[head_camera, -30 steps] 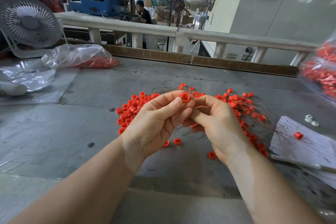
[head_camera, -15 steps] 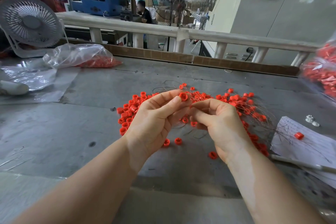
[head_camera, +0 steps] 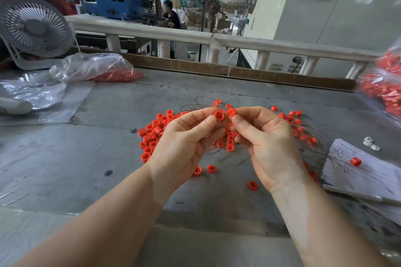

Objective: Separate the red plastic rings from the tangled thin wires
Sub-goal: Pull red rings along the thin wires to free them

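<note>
Two red rings, one pinched in left hand fingertips, other in right hand.

White desk fan sits far left of my grey bench. Clear plastic bag beside it. Written paper sheet at right.

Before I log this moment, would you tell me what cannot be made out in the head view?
- Whether a wire still runs through the ring pinched by the left hand or the ring pinched by the right hand: too thin, fingers cover it.
- Rings beneath both hands: hidden by the palms.
- Bag of red parts at right: blurred, cut off by the edge.
- Writing on the paper: too small.
</note>
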A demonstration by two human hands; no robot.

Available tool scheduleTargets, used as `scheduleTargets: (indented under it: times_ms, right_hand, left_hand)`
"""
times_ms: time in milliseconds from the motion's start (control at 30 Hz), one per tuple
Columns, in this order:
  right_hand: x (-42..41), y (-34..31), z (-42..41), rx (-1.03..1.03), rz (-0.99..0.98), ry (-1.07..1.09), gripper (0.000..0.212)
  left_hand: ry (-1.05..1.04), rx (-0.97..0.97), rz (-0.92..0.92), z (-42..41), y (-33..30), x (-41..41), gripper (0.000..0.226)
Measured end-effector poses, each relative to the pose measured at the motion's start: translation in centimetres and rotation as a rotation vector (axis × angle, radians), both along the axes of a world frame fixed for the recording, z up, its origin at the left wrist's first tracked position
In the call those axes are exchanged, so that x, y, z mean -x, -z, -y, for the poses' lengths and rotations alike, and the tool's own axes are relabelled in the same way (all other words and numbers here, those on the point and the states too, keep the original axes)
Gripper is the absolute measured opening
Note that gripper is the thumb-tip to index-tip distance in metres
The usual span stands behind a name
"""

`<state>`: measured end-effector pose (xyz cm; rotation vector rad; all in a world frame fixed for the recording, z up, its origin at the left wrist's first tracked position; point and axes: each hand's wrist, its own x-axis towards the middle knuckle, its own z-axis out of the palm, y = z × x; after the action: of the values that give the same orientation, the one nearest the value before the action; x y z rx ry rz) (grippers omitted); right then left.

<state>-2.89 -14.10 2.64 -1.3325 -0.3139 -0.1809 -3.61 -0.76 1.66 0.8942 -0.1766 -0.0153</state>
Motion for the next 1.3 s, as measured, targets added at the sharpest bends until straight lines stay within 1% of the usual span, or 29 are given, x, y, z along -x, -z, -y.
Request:
scheduleTargets:
  times_ms: [100,800,833,900,967,1033,1133,1233,1300]
  right_hand:
    - [0.07,-0.09,0.04,-0.007,0.000,-0.016,0.009]
    - [0.09,-0.05,0.15,-0.019,-0.013,-0.019,0.009]
    - [0.09,-0.03,0.16,-0.005,0.009,0.004,0.009]
    - [0.07,0.01,0.22,0.077,0.096,0.098,0.016]
    - [0.13,-0.02,0.15,0.219,0.225,0.212,0.023]
    - [0.24,0.05,-0.05,0.356,0.354,0.321,0.024]
    - [0.46,0.28,-0.40,0.510,0.499,0.442,0.013]
    - [0.51,0.43,-0.38,0.569,0.577,0.484,0.004]
    - [0.52,0.48,-0.30,0.604,0.602,0.501,0.001]
  left_hand:
    - [-0.001,0.007,0.000,-0.01,-0.02,0.04,0.016]
    - [0.017,0.020,0.004,-0.12,-0.07,0.04,0.017]
    - [0.014,0.016,0.006,-0.12,-0.06,0.02,0.017]
    - [0.003,0.001,0.018,-0.12,-0.03,-0.01,0.016]
    - [-0.015,-0.027,0.035,-0.11,0.02,-0.01,0.016]
    - [-0.038,-0.046,0.048,-0.10,0.06,-0.01,0.015]
    - [-0.077,-0.060,0.062,0.02,0.19,0.06,0.014]
    - [-0.113,-0.084,0.086,0.21,0.29,0.14,0.015]
    - [-0.136,-0.123,0.100,0.25,0.32,0.16,0.015]
